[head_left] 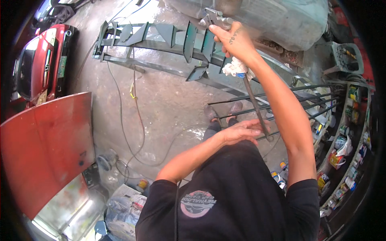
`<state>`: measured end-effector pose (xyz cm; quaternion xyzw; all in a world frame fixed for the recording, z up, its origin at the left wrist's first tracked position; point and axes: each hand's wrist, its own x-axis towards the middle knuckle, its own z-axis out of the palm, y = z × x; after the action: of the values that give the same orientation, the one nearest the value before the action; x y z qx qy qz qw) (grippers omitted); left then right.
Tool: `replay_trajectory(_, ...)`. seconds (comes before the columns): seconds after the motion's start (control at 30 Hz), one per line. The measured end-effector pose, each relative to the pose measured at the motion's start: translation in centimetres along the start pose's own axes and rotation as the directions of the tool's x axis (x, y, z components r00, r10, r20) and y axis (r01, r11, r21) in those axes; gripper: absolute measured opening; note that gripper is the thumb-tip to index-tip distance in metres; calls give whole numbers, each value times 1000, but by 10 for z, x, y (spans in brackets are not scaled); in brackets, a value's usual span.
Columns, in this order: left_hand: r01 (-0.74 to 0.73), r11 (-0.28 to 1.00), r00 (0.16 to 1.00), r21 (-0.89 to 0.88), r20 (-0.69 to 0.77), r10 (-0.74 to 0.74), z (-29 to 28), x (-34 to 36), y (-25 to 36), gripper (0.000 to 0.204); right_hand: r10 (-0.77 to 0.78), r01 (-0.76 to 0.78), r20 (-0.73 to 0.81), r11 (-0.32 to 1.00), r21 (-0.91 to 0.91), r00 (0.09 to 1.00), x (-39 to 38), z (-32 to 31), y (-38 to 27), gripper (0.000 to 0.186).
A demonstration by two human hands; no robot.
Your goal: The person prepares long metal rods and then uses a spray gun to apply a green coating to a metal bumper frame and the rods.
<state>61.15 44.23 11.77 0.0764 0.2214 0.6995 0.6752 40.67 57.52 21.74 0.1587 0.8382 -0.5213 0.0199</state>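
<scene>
My right hand (235,40) grips a silver spray gun (214,17) at the top, with a pale haze near it. Just below it, a dark upright metal bar (253,98) has a crumpled white cloth with a blue bit (235,69) at its upper end. My left hand (241,132) is by the bar's lower end, fingers extended and apart; whether they touch it I cannot tell. Beyond the hands lies a long metal frame (120,42) with angled plates, some grey, some teal. Several thin black rods (225,100) run across behind the bar.
A red car (40,64) and loose red panel (46,148) stand left. Hoses (142,140) cross the floor (169,104). A covered bulky object (281,18) is at the top, a plastic chair (341,56) and shelves of cans (337,158) at right.
</scene>
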Motion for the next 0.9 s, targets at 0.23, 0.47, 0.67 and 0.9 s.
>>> replay_trajectory(0.23,47,998,998,-30,-31,-48,-4,-16,-16,70,-17,5,128,996,93,992,-13,19,0,56)
replay_trajectory(0.47,34,998,997,-55,76,-30,2,-23,-12,66,51,-69,200,994,85,978,-10,35,5,54)
replay_trajectory(0.67,-21,997,999,-71,-29,18,-10,-37,-5,71,-16,12,34,994,112,999,8,36,-10,55)
replay_trajectory(0.9,-25,998,999,-61,-32,23,-14,-38,-4,72,-4,6,-39,998,57,999,13,35,-1,50)
